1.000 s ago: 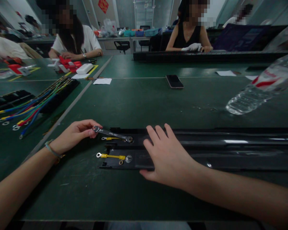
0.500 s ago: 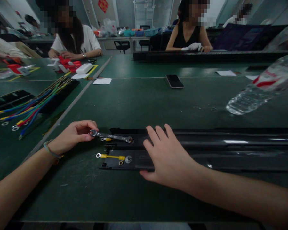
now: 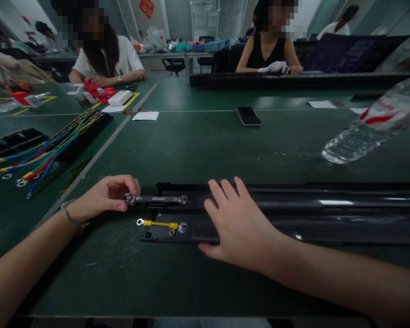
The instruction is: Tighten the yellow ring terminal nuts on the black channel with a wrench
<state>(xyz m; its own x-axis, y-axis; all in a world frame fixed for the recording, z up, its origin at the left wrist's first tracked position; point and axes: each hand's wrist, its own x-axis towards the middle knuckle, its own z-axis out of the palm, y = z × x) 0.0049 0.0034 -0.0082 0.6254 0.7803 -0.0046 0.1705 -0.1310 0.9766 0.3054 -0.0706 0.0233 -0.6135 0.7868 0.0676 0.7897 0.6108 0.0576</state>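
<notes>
My left hand pinches the near end of a small steel wrench. The wrench lies level, its far ring end seated on a fastener at the left end of a long black rail. My right hand rests flat on the rail, fingers stretched out, just right of the wrench head. A yellow-sleeved wire with ring terminal is fixed by a bolt and washer on the rail below the wrench. A second yellow wire under the wrench is hidden.
A bundle of coloured wires lies on black trays at the left. A phone and white paper lie mid-table. A clear water bottle stands at the right. Two people sit across the green table.
My left hand has swung the wrench handle towards me, from slanted to level, about the fastener. The right hand has stayed put on the rail.
</notes>
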